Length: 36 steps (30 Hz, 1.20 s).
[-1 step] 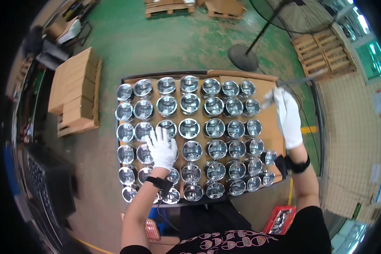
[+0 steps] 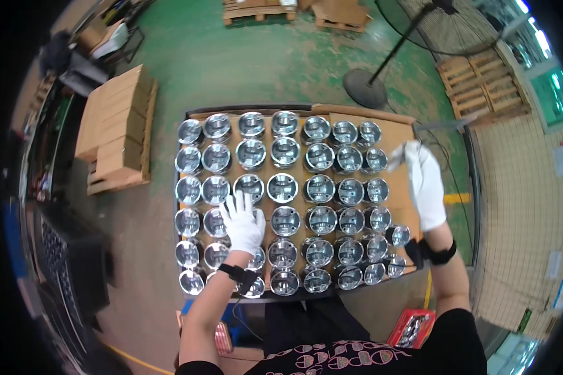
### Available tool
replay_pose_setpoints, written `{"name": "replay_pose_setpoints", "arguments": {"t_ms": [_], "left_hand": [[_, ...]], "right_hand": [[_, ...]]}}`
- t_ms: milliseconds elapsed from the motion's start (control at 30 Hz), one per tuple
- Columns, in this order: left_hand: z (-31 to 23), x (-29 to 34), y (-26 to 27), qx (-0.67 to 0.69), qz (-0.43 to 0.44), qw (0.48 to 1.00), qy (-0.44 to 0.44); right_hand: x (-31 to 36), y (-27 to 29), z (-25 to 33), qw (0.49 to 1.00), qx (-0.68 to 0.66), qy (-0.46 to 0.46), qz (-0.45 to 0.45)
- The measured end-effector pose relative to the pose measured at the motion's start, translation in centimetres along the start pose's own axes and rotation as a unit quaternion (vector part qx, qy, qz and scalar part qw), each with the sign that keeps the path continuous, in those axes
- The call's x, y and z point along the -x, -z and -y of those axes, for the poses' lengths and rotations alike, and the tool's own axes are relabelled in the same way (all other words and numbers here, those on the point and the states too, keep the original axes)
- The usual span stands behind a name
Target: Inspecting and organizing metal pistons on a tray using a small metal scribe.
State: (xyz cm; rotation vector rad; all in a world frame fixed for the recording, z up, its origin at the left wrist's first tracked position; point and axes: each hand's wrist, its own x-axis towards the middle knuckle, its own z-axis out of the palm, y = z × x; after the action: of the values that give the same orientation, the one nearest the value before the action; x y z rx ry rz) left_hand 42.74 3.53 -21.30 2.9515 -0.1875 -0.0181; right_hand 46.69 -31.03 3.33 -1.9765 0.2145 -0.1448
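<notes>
Several shiny metal pistons (image 2: 286,221) stand in rows on a brown cardboard sheet (image 2: 401,187) across a dark-edged cart. My left hand (image 2: 243,226), in a white glove, lies spread over the pistons left of the middle, fingers apart. It hides some of them; whether it touches them I cannot tell. My right hand (image 2: 424,187), also in a white glove, is raised at the right edge of the cardboard. Its fingers are bent together, and a blurred greyish piece juts out leftward from them. What that piece is cannot be made out. Black bands circle both wrists.
A red crate (image 2: 413,329) with metal parts sits at the lower right. Beyond the cart stand a fan base (image 2: 364,89) and a wooden pallet (image 2: 485,81). Stacked cartons (image 2: 116,119) are at the left; farther off, a person (image 2: 72,62) is bent over.
The whole view has shifted slightly. My left hand stays spread over the pistons; my right hand is a little lower, its fingers still bent.
</notes>
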Motion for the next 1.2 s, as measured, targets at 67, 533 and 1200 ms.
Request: {"name": "replay_pose_setpoints", "arguments": {"t_ms": [67, 533, 1200], "left_hand": [[-1.2, 4.8, 0.1, 0.004, -0.014, 0.999, 0.028], [-1.7, 19.9, -4.7, -0.032, -0.038, 0.984, 0.169], [-2.2, 19.4, -5.0, -0.012, 0.041, 0.981, 0.189]], "right_hand": [[3.4, -2.1, -0.8, 0.998, -0.013, 0.036, 0.054], [-0.8, -17.3, -13.6, 0.927, 0.263, 0.268, 0.017], [-3.7, -19.8, -15.6, 0.849, 0.431, 0.296, 0.071]]}}
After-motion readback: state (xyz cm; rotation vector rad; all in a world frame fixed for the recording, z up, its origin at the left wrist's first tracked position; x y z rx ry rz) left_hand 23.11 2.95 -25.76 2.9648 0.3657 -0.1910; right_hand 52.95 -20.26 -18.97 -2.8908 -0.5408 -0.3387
